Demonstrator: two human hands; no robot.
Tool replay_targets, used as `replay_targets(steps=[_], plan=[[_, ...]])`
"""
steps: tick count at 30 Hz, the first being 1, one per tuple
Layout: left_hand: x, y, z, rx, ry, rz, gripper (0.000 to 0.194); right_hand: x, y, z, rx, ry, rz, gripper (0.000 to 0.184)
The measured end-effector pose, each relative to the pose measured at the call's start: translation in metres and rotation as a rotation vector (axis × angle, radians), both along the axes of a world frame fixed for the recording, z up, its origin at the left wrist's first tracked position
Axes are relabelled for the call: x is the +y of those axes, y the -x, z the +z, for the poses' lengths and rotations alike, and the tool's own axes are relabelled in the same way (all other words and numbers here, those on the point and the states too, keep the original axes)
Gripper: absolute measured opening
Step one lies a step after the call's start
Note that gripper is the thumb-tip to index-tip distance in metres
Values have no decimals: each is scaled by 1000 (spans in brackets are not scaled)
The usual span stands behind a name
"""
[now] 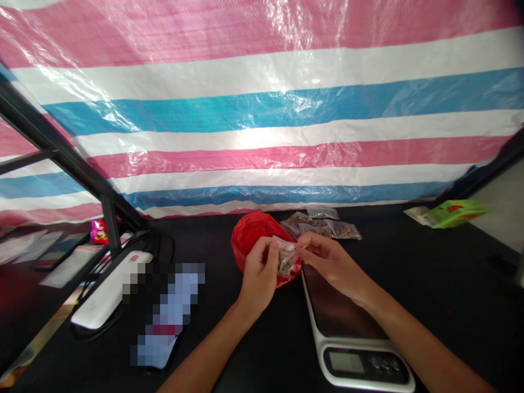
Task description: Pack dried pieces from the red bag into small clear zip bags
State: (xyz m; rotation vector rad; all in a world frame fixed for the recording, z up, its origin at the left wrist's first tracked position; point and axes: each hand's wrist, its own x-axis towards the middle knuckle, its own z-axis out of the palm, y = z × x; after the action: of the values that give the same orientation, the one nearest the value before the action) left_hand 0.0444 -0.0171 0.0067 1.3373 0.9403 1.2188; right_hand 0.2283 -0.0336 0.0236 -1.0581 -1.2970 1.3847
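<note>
My left hand [257, 275] grips the lower part of a small clear plastic bag [287, 258] holding something brown. My right hand [331, 263] pinches the bag's upper edge between its fingertips. Behind my hands lies a crumpled red plastic bag [254, 239], its front partly hidden by them. My right forearm passes over a digital kitchen scale [347, 333], whose black platform is partly covered by that hand. Several small clear bags of brown material [323, 227] lie beyond my right hand.
A pink, white and blue striped tarp [262, 109] hangs behind the black table [450, 305]. A white power strip [108, 289] with cables and a pixelated object [167, 311] lie left of my hands. A green package [454, 213] sits far right, beside a dark metal frame [53, 147] at left.
</note>
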Motion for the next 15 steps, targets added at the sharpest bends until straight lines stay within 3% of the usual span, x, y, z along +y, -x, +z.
replay_targets(steps=[9, 15], plan=[[-2, 2, -2, 157, -133, -28, 28, -2, -1, 9, -295, -148, -65, 25], [-2, 2, 3, 210, -218, -25, 24, -7, -1, 18, -386, -162, -67, 24]])
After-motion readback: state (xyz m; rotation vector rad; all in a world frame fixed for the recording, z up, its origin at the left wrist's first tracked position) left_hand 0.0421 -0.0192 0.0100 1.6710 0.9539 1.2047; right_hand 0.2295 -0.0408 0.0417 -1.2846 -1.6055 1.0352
